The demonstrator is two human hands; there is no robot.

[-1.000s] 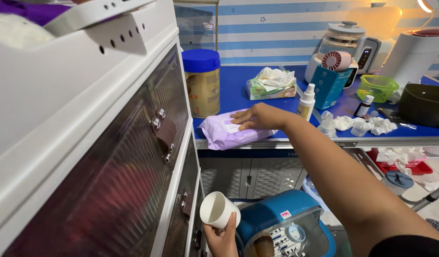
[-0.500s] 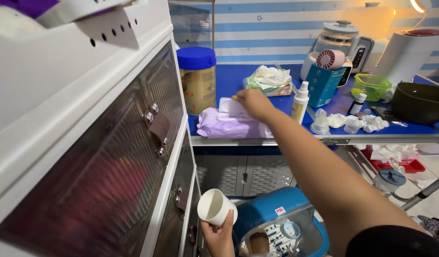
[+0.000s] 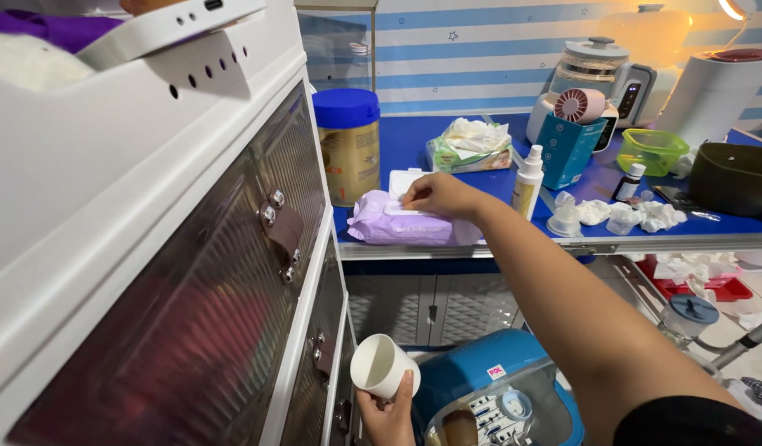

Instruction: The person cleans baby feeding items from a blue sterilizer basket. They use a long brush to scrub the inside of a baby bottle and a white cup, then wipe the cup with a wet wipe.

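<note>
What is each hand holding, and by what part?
The left hand holds a white cup by its base end, tipped sideways. The right hand holds nothing whole; its fingertips pinch at the opening of the purple wipes pack, lid up.

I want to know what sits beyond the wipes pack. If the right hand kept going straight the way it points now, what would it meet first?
The right hand points left across the purple wipes pack. Past the pack's open flap, it would probably meet the gold tin with the blue lid, though depth is unclear.

Wipes pack (image 3: pixel 389 227) on the table (image 3: pixel 496 244) edge, tin (image 3: pixel 349 149) behind it, spray bottle (image 3: pixel 529 182) to its right
</note>
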